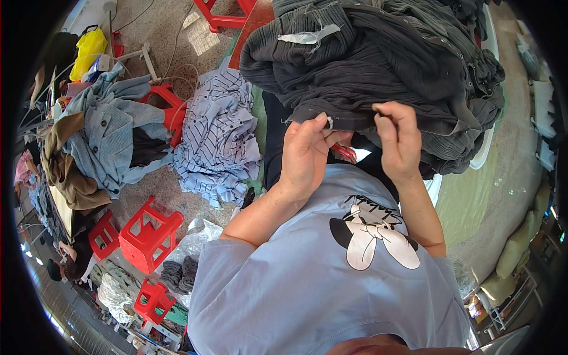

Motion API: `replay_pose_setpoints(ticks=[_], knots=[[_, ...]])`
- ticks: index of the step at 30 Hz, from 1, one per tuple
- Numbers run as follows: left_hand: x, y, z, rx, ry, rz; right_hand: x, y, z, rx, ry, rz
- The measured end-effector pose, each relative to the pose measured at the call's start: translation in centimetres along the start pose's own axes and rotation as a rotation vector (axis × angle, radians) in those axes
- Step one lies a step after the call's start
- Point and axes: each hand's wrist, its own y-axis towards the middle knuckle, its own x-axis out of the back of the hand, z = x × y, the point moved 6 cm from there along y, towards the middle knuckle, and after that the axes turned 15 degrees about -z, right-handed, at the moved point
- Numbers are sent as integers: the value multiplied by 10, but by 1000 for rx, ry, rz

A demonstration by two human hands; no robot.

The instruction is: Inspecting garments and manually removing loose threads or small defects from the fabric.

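A heap of dark grey ribbed garments [378, 65] lies in front of me. My left hand [306, 154] pinches the edge band of one dark grey garment [352, 121] between thumb and fingers. A small white bit [329, 122] shows beside that thumb. To the right, my right hand [401, 139] is closed in a pinch at the same band. What lies between its fingertips, cloth or thread, is too small to tell. A white tag-like scrap [307, 36] rests on the heap. Below the band, between my hands, part of a red object [344, 152] shows.
Striped light blue garments [216, 136] are piled to the left. Farther left lie blue-grey clothes [106, 139] and a brown garment [74, 163]. Red plastic stools [148, 236] stand on the floor. A yellow bag [89, 53] sits at the far left. Pale sacks [518, 242] line the right side.
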Motion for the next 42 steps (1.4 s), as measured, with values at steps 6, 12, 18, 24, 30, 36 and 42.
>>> replay_pose_setpoints(ticks=[6,12,18,24,30,36,42], knots=[[12,8,25,249,16,-45,5,1,-7,-230,184,8],[5,2,20,219,121,-72,10,3,1,30,-37,103],[5,2,8,59,173,-29,11,5,13,100,-253,305],[-2,-2,2,-8,209,-29,7,3,17,183,-326,323],[3,-1,5,-16,234,-25,3,4,18,191,-310,342],[4,0,5,-21,244,-45,2,3,16,177,-300,370],[6,1,7,-19,261,-46,2,3,15,176,-303,372]])
